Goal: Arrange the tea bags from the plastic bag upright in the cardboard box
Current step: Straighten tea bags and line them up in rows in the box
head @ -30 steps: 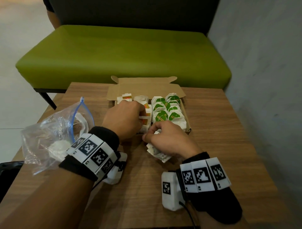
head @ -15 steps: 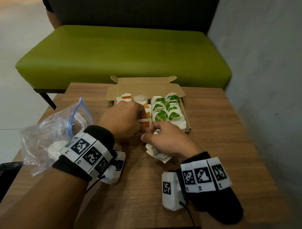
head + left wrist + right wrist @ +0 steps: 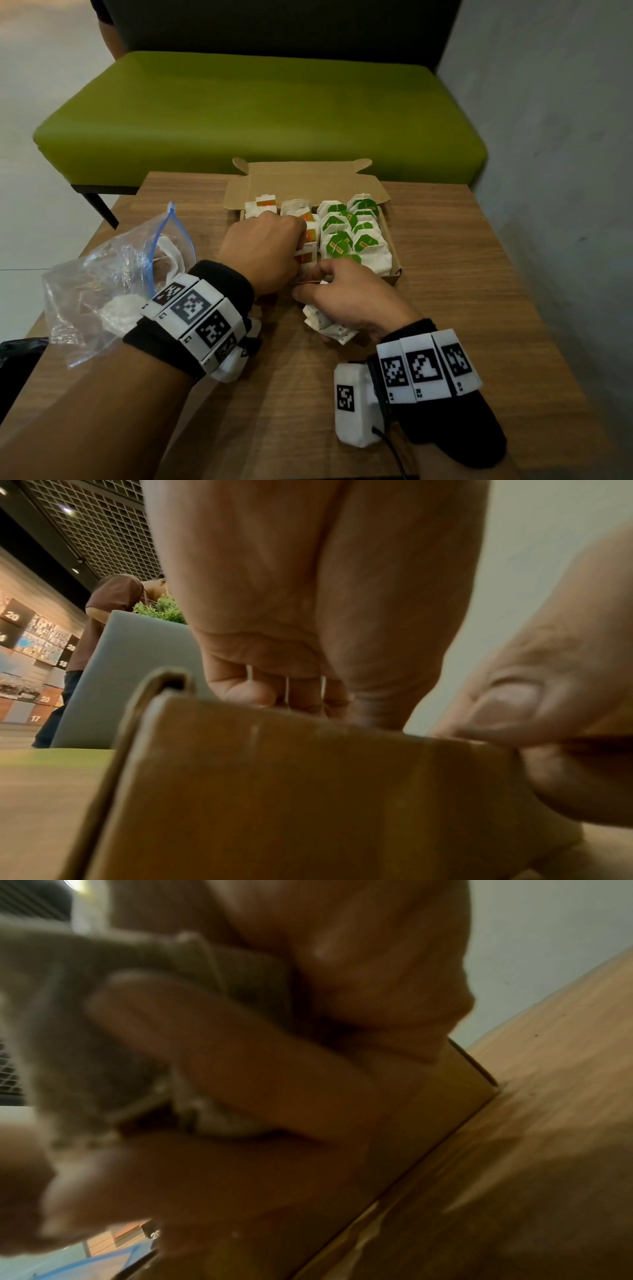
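From the head camera, the cardboard box (image 3: 394, 253) sits at twelve o'clock on the wooden table (image 3: 462, 308), lid flap folded back toward the green bench (image 3: 260, 113). Green-labelled tea bags (image 3: 346, 236) stand packed upright in its right half; red-and-orange-labelled tea bags (image 3: 263, 205) fill the left half. The left hand (image 3: 263, 253) reaches into the box's left half, fingers curled down among the bags; what they grip cannot be told. The right hand (image 3: 349, 301) rests at the box's near wall, at about five o'clock from the left hand, holding a bundle of white tea bags (image 3: 325, 322) under its palm, thumb and forefinger pinched together near the box edge. The plastic bag (image 3: 102, 284) lies at nine o'clock, zip open, a few white bags inside.

From the left wrist, the left hand (image 3: 308, 601) hangs over the box wall (image 3: 291, 791), fingertips (image 3: 246, 693) curled behind its rim. The right hand's thumb (image 3: 534, 704) touches the rim at three o'clock.

From the right wrist, blurred fingers (image 3: 240, 1056) close around pale tea-bag paper (image 3: 222, 1123), with the box corner (image 3: 455, 1074) just beyond.
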Demonstrator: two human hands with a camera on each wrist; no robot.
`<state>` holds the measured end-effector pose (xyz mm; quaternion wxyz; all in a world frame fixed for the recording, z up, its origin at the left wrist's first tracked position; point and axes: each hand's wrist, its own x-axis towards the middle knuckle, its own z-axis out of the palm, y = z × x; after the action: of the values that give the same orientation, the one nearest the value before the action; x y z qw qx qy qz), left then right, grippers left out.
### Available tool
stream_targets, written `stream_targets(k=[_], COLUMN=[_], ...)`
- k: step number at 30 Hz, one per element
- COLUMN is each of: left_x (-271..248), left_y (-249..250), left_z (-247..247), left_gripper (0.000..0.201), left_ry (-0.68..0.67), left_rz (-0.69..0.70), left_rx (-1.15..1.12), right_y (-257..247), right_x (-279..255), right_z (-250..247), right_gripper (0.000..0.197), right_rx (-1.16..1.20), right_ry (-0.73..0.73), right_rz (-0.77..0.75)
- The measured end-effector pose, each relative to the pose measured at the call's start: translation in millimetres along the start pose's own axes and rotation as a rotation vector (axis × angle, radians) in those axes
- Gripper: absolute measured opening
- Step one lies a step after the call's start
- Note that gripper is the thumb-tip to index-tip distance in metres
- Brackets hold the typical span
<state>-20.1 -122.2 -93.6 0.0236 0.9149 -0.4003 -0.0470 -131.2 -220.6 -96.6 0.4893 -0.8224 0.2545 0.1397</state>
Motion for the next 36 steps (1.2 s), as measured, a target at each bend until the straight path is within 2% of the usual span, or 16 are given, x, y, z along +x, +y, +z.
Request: stream_targets(k=[4, 6, 9, 12, 16, 19, 21, 25, 30, 33, 34, 36], left_x=[0, -4, -17, -33, -44, -50, -50, -44, -36, -30, -29, -28], left_y=[-6, -9, -9, 0, 15, 24, 29, 34, 31, 28, 27, 25], left_z=[-2, -8, -21, -29, -27, -22, -17, -10, -7, -9, -10, -10], left_gripper=[0.036, 0.038, 0.027, 0.041, 0.051, 0.061, 0.058, 0.034, 0.012, 0.009, 0.009, 0.008], left_ry=[0.037, 0.12, 0.239, 0.178, 0.116, 0.033, 0.047, 0.197, 0.323, 0.361, 0.363, 0.36], left_rz=[-0.007, -0.005, -0.018, -0.002, 0.01, 0.08, 0.111, 0.072, 0.012, 0.01, 0.01, -0.002], left_rx=[-0.088, -0.185, -0.424, -0.641, -0.75, -0.806, -0.845, -0.892, -0.815, -0.838, -0.869, -0.962], right_y=[1, 0, -1, -2, -1, 0, 0, -3, -5, -3, -2, -2], right_x=[0, 0, 1, 3, 8, 10, 10, 13, 13, 16, 18, 21], right_z=[-6, -9, -10, -8, -7, -11, -15, -17, -13, -11, -10, -10], right_gripper=[0.02, 0.025, 0.039, 0.038, 0.03, 0.032, 0.031, 0.027, 0.045, 0.07, 0.069, 0.04], right_rx=[0.103, 0.171, 0.323, 0.503, 0.75, 0.889, 0.987, 1.191, 1.21, 1.163, 1.155, 1.169], right_ry=[0.069, 0.118, 0.18, 0.23, 0.259, 0.325, 0.335, 0.295, 0.173, 0.167, 0.163, 0.165], right_rz=[-0.032, -0.058, -0.113, -0.124, -0.113, -0.099, -0.105, -0.099, -0.138, -0.133, -0.148, -0.177])
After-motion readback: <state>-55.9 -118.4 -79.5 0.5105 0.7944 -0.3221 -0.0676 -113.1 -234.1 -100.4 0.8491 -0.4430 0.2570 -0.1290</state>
